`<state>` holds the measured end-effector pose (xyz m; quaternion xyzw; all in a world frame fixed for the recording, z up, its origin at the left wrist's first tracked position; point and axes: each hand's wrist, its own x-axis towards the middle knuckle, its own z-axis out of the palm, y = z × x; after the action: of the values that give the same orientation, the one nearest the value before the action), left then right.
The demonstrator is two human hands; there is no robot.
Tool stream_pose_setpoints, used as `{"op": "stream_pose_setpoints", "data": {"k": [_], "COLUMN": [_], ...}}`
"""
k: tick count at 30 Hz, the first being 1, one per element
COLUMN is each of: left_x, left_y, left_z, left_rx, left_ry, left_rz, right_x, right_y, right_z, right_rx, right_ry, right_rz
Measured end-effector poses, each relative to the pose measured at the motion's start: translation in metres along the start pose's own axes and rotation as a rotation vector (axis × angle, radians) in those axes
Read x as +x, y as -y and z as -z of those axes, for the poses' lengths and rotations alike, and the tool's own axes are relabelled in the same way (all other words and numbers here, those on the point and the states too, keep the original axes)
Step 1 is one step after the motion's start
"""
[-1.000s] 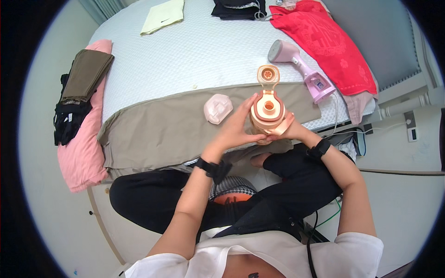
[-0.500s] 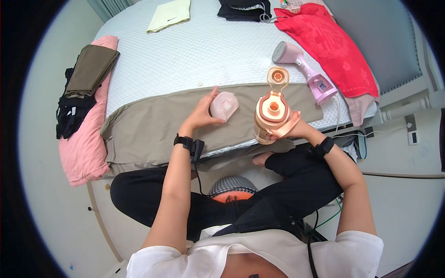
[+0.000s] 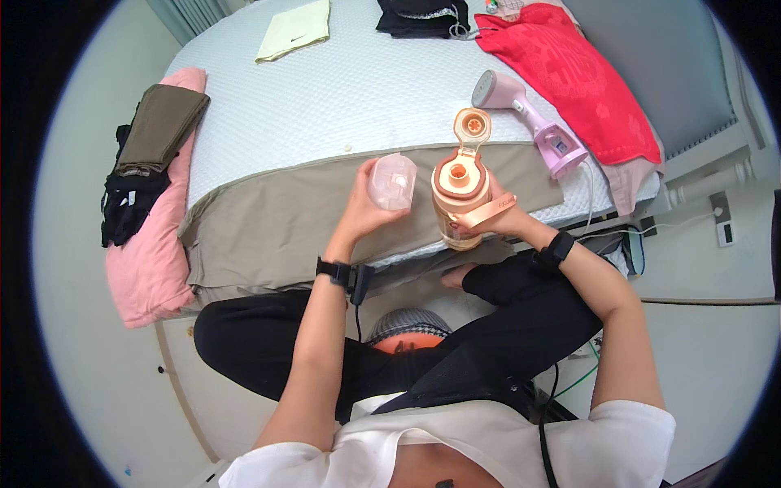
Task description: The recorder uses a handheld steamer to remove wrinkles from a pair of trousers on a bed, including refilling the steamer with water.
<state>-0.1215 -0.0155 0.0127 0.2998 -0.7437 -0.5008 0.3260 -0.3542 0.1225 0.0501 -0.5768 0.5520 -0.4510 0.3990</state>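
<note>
My left hand (image 3: 370,203) is wrapped around a small see-through pinkish water tank (image 3: 393,183), held above the trousers with its flat end facing up. To its right, my right hand (image 3: 493,210) grips a water bottle (image 3: 460,180) with a peach and cream top, a clear body and a peach carry strap. The bottle's flip lid (image 3: 472,126) stands raised, so the spout shows. Khaki trousers (image 3: 285,220) lie spread along the bed's near edge under both hands. Beyond the bottle, a pink handheld garment steamer (image 3: 533,122) rests on its side, its handle end on the trousers.
The bed has a white quilted cover (image 3: 325,106). Folded brown trousers (image 3: 163,126) and black clothing (image 3: 132,199) lie on a pink pillow (image 3: 150,276) at left. A red cloth (image 3: 569,77) lies at right, a pale yellow folded garment (image 3: 294,31) and black clothes (image 3: 423,18) at the far side.
My left hand has closed more fully around the water tank and turned it a little. My right hand has brought the bottle slightly left, closer to the tank.
</note>
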Motion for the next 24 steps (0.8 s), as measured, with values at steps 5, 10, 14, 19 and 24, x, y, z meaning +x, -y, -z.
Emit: {"op": "stream_pose_setpoints", "data": {"k": [5,10,14,19,24], "left_x": [-0.040,-0.086,-0.109,-0.121,-0.126], "left_y": [-0.062,-0.121,-0.144,-0.161,-0.164], "left_z": [0.008,0.019,0.011,0.008,0.009], "left_rx": [-0.032,0.142,0.133,0.169,0.208], "left_ry": [-0.172,-0.211,-0.305,-0.389,-0.425], "left_rz": [-0.015,-0.055,-0.020,-0.045,-0.110], "right_x": [0.000,-0.005,-0.014,-0.015,-0.019], "right_y": [0.025,0.066,0.114,0.138,0.145], "right_z": [-0.006,-0.002,-0.004,-0.012,-0.016], "right_rx": [-0.303,-0.449,-0.479,-0.703,-0.791], "right_ry": [0.040,0.032,-0.109,-0.089,-0.049], "right_rz": [0.225,0.271,0.368,0.527,0.525]}}
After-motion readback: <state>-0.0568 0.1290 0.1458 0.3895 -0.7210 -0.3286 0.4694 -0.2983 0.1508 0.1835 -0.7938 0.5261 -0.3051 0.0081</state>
